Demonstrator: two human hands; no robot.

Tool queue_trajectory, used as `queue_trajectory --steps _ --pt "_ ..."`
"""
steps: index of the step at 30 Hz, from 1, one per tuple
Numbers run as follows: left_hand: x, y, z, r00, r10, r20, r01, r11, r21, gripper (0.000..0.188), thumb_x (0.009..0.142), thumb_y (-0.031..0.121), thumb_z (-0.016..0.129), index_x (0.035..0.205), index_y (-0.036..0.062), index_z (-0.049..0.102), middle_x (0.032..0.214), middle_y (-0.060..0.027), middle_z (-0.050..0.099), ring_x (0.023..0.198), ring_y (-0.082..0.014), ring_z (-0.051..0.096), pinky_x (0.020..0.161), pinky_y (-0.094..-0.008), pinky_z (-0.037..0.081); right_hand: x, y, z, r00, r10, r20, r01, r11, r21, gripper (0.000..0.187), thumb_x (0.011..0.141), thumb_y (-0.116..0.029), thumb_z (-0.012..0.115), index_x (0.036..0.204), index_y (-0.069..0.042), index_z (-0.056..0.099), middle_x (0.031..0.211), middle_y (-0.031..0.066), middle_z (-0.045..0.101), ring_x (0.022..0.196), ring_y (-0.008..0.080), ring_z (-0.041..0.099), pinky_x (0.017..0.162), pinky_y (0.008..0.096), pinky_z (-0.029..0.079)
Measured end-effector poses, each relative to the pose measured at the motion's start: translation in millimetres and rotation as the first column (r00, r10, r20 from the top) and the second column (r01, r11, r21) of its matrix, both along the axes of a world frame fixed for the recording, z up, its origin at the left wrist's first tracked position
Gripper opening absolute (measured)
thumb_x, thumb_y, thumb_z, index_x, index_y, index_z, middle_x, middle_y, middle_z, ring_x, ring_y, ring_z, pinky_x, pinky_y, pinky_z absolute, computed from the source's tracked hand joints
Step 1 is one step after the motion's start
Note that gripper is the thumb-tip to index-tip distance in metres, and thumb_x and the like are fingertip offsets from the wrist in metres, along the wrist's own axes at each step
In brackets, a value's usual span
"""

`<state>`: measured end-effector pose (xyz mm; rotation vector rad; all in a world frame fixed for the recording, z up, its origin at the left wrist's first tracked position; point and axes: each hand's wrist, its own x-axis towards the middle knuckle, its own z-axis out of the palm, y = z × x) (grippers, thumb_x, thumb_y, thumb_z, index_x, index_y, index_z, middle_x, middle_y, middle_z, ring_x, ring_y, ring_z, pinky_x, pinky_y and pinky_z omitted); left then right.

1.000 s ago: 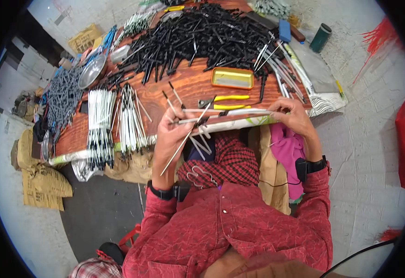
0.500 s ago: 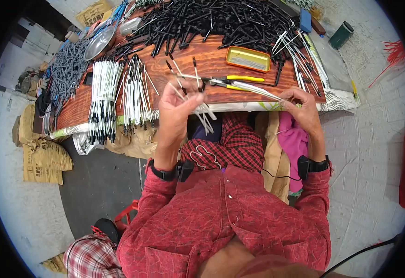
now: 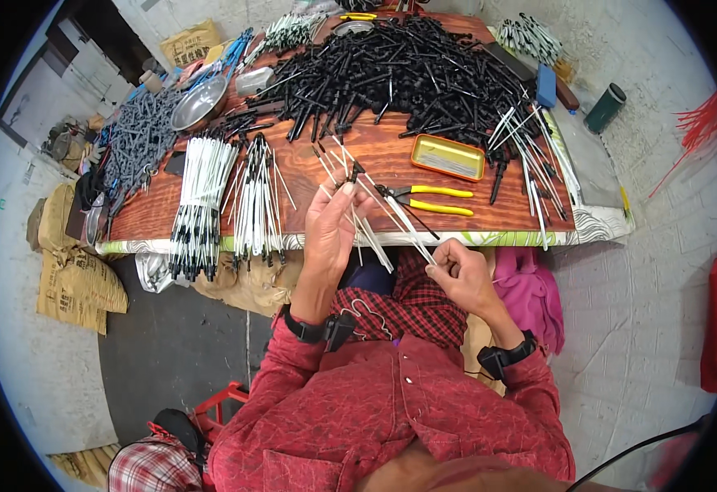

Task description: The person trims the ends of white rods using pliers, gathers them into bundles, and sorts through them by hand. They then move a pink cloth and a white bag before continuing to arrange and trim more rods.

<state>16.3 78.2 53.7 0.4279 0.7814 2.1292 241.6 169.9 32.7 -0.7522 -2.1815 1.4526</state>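
My left hand (image 3: 331,225) is closed in a pinch over the table's front edge. It grips a small black plastic fitting (image 3: 353,170) and several thin white rods (image 3: 373,246), some dark at their upper ends. To its right, my right hand (image 3: 463,281) is closed on the lower ends of a few white rods (image 3: 413,232), which slant up toward the left hand. Pliers with yellow handles (image 3: 440,191) lie just beyond these rods. What the left fingertips press against is partly hidden.
A heap of black plastic fittings (image 3: 391,74) covers the table's far side. An orange-rimmed tin (image 3: 449,174) holds thin pins. Bundled white rods (image 3: 203,184) and looser white rods (image 3: 256,197) lie left, near grey parts (image 3: 137,119) and a metal bowl (image 3: 201,103). More rods (image 3: 531,156) lie right.
My right hand has moved left and nearer to me, bringing its rods beside the left hand. The left hand has shifted slightly right. The whole view has tilted, showing more of the table's far side.
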Motion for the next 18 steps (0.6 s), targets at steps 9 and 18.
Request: queue_trajectory --steps 9,18 --pt "-4 6 0 0.998 0.025 0.05 -0.024 0.999 -0.024 0.026 0.093 0.008 0.058 0.118 0.0015 0.053 0.103 -0.0087 0.063 0.093 -0.0168 0.064 0.085 -0.0326 0.056 -14 -11 -3 0.997 0.005 -0.07 0.009 0.98 0.2 0.016 0.081 -0.006 0.069 0.088 0.0 0.056 0.067 0.0012 0.056 0.054 0.0059 0.046 0.049 0.0226 0.038" --pt "-2 -2 -4 0.999 -0.042 0.01 0.041 0.999 0.009 0.023 0.094 0.009 0.059 0.116 0.0039 0.055 0.101 -0.0077 0.063 0.092 -0.0156 0.063 0.087 -0.0361 0.056 -8 -17 -4 0.996 -0.044 -0.079 0.064 0.958 0.279 0.017 0.083 -0.009 0.069 0.086 0.0 0.055 0.068 0.0009 0.055 0.055 0.0054 0.045 0.05 0.0222 0.037"
